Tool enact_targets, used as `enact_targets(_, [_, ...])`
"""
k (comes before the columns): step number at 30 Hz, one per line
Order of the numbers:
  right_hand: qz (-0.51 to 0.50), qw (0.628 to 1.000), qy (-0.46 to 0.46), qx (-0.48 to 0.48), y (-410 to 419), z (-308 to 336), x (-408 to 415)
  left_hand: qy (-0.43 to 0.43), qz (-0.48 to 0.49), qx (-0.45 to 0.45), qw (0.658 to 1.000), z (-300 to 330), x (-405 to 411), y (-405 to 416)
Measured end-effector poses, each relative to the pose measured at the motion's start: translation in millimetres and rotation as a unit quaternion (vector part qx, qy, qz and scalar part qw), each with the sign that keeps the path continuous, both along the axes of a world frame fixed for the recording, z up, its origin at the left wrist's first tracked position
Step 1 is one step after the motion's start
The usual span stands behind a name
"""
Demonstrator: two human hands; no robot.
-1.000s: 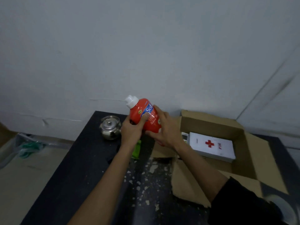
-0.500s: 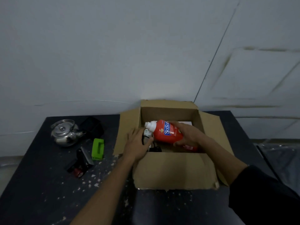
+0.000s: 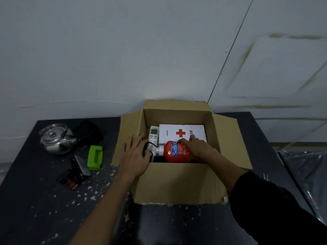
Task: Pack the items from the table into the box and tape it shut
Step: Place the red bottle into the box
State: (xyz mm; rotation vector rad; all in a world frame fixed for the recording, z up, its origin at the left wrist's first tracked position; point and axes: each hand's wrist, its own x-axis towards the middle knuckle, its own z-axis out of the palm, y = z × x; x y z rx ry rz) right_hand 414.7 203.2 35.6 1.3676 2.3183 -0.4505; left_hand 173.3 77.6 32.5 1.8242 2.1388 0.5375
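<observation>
An open cardboard box (image 3: pixel 177 183) stands on the dark table (image 3: pixel 35 209). Inside lie a white first-aid case with a red cross (image 3: pixel 182 132), a white remote control (image 3: pixel 153 134) and a black cable. A red bottle with a white cap (image 3: pixel 174 152) lies on its side in the box, cap to the left. My right hand (image 3: pixel 196 149) rests on the bottle's right half, fingers spread over it. My left hand (image 3: pixel 135 155) lies flat and open on the box's near left rim, over the cable.
Left of the box on the table are a metal kettle (image 3: pixel 56 138), a black pouch (image 3: pixel 88 131), a green block-shaped item (image 3: pixel 95 157) and a black tool with a red part (image 3: pixel 75 174). White flecks litter the table. A grey wall is close behind.
The red bottle went from being held in both hands above the table into the box, where it now lies on its side. My left hand let go and settled on the box's rim.
</observation>
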Motion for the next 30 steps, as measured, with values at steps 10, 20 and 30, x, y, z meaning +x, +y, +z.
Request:
enact_targets(10, [-0.009, 0.999, -0.047, 0.021, -3, -21, -10, -0.003, -0.006, -0.014, 1.000, 2, -1, -1])
enact_targets(20, [-0.044, 0.998, 0.037, 0.004, -7, -4, -12, -0.055, -0.019, -0.002, 0.998, -2, -3, -1])
enact_targets(30, [0.007, 0.937, 0.346, 0.049, -42, 49, -129, -0.192, 0.135, 0.141, 0.962, -3, -82, -55])
